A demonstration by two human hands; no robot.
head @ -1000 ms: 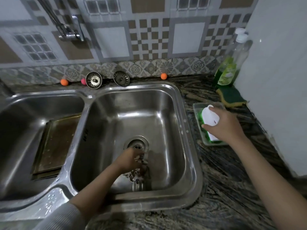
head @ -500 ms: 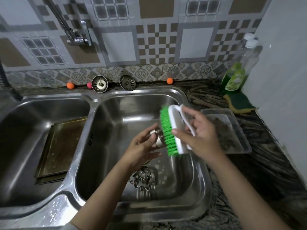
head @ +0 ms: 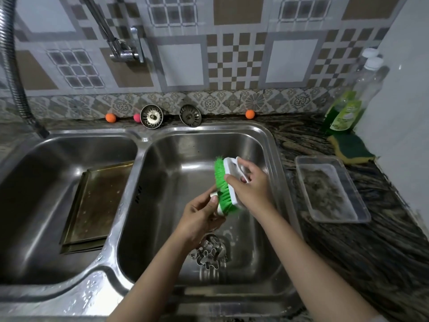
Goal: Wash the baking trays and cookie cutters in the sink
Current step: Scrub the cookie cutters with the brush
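Right now both hands work over the right-hand basin of a double stainless-steel sink [head: 276, 159]. The right hand [head: 251, 185] has its fingers curled through the white handle of a scrubbing brush [head: 226, 183], gripping it so the green bristles face left. Those bristles press against a small metal cookie cutter [head: 214, 201], which the left hand [head: 200, 216] pinches between thumb and curled fingers; most of the cutter is hidden by the fingers and bristles, so its shape cannot be told. Below the left wrist, on the floor of the same basin around the drain, lies a heap of more cookie cutters [head: 210, 254], tangled together and wet.

In the left-hand basin, stacked baking trays [head: 97, 205] lean against the wall that divides the two basins, their brown-stained surface facing up.

Along the back edge of the worktop, against the patterned tiles, two sink strainers [head: 170, 116] stand propped on edge, with two orange balls [head: 250, 114] and a pink one [head: 137, 117] near them. At the back right corner stands a bottle of green dish soap [head: 346, 112], and just in front of it lies a green and yellow sponge [head: 350, 148]. A clear plastic tray [head: 332, 189] sits on the worktop beside the sink's right rim. A wall-mounted tap [head: 125, 46] hangs above the left basin, and a metal hose [head: 14, 66] curves down at the far left.
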